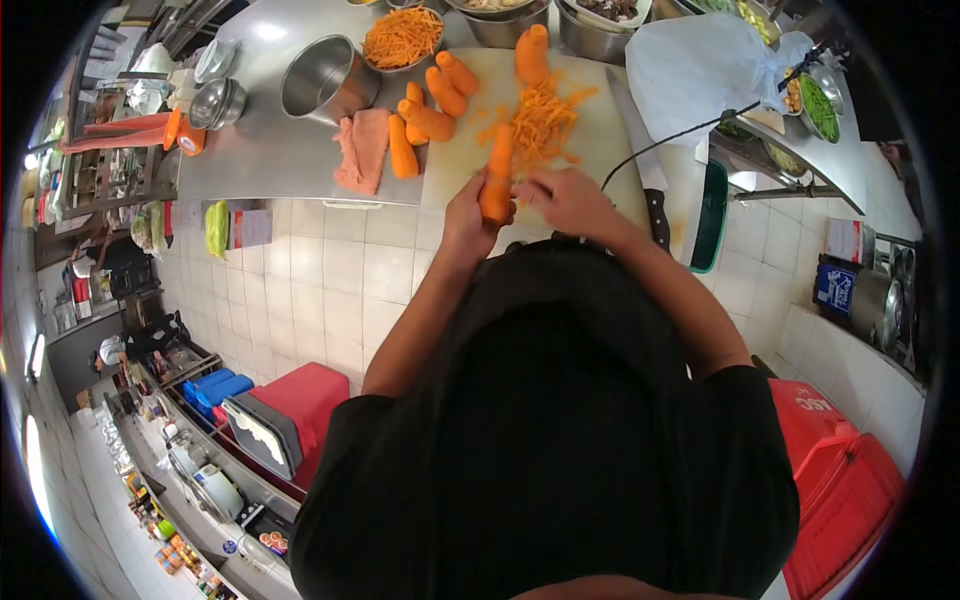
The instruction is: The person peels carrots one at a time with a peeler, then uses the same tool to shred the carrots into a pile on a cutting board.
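Note:
My left hand is wrapped round the lower part of an orange carrot, which points away from me over the near edge of the pale cutting board. Close beside the carrot, my right hand is closed and slightly blurred; what its fingers hold is hidden. Orange peelings lie heaped on the board just beyond both hands. Past them rests a thick carrot, and several peeled-looking carrots lie to the left, partly on the board.
A large knife lies along the board's right side, near a white plastic bag. Left are a pink cloth, a steel pot and a bowl of shredded carrot. A green bin stands at right, below the table's edge.

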### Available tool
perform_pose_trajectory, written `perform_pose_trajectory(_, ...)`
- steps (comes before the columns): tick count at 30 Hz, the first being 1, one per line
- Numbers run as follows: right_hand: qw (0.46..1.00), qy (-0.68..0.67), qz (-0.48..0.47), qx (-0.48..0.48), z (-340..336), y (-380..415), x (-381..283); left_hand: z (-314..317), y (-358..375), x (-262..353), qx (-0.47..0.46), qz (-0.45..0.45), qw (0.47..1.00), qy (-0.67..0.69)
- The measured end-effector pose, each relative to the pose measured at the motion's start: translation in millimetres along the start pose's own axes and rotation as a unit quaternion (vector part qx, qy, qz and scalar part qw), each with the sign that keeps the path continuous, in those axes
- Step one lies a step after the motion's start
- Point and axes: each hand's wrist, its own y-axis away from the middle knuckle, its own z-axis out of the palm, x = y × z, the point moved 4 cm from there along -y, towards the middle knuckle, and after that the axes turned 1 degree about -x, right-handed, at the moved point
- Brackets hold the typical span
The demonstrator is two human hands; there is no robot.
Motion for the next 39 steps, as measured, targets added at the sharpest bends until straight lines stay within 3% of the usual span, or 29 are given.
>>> perform_pose_trajectory(3, 0.999, 0.040, 0.015, 0.020, 1, -1, 1, 2, 5, -2, 0.005, -0.015, 1.000, -0.013)
perform_pose_trajectory(6, 0.988, 0.077, 0.126, 0.040, -16, -33, 60, 0, 9, -5, -0.016, -0.024, 0.998, -0.053)
perform_pose_trajectory(9, 0.981, 0.061, 0.176, 0.050, -36, -37, 70, 0, 10, -6, -0.029, -0.015, 0.996, -0.079)
perform_pose_trajectory(14, 0.998, 0.026, 0.061, -0.019, 3, -8, 20, -14, 2, -9, 0.026, 0.022, 0.991, -0.132)
perform_pose_trajectory(16, 0.994, 0.064, 0.092, 0.006, 2, -7, 18, -10, -2, -12, 0.043, 0.025, 0.991, -0.122)
perform_pose_trajectory(18, 0.986, 0.094, 0.131, 0.041, -18, -20, 46, -7, 2, -11, -0.006, 0.037, 0.980, -0.196)
perform_pose_trajectory(21, 0.982, 0.083, 0.151, 0.075, -39, -29, 81, -9, 4, -11, -0.018, 0.027, 0.990, -0.139)
perform_pose_trajectory(23, 0.983, 0.070, 0.168, 0.040, -43, -23, 72, -11, 3, -8, 0.002, 0.014, 0.991, -0.133)
perform_pose_trajectory(30, 0.986, -0.023, 0.098, 0.136, -55, 8, 25, 7, -3, 7, 0.048, 0.041, 0.994, -0.094)
perform_pose_trajectory(32, 0.987, -0.023, 0.056, 0.147, -47, 11, 31, 2, -19, 1, 0.019, 0.035, 0.996, -0.074)
perform_pose_trajectory(34, 0.988, -0.065, 0.073, 0.119, -26, 6, 66, -12, -32, 0, -0.009, 0.030, 0.999, -0.028)
perform_pose_trajectory(39, 0.986, -0.045, 0.093, 0.129, -26, 16, 36, -5, -42, 1, -0.008, 0.004, 0.999, 0.049)
